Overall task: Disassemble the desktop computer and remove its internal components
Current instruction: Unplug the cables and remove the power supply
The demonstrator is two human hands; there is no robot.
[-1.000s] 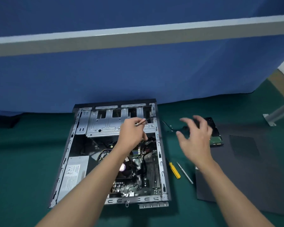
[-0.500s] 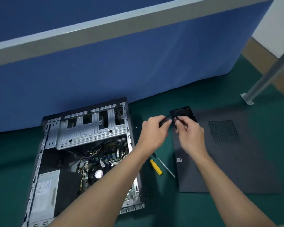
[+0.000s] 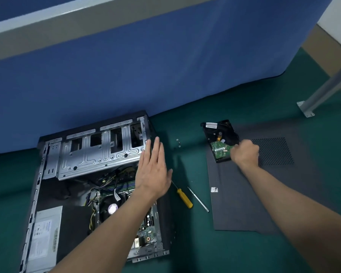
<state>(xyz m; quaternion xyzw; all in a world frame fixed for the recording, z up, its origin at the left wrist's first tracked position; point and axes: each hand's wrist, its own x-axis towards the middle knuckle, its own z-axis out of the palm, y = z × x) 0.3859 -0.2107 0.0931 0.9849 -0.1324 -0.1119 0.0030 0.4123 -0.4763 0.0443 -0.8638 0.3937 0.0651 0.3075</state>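
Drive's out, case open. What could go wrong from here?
1. The hard drive lies circuit board up on the side panel, right hand curled at its edge: bare fingers may touch or static-damage the board.
2. Tiny loose screws sit unprotected on the green surface between case and drive; a sweeping forearm could scatter them.
3. The left hand is spread flat at the case edge; sheet-metal rims there might cut.

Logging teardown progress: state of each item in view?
computer case: on its side, open, panel off
side panel: removed, lying flat
hard drive: out, lying on side panel
left hand: open, fingers straight
right hand: curled at hard drive
yellow screwdriver: lying untouched
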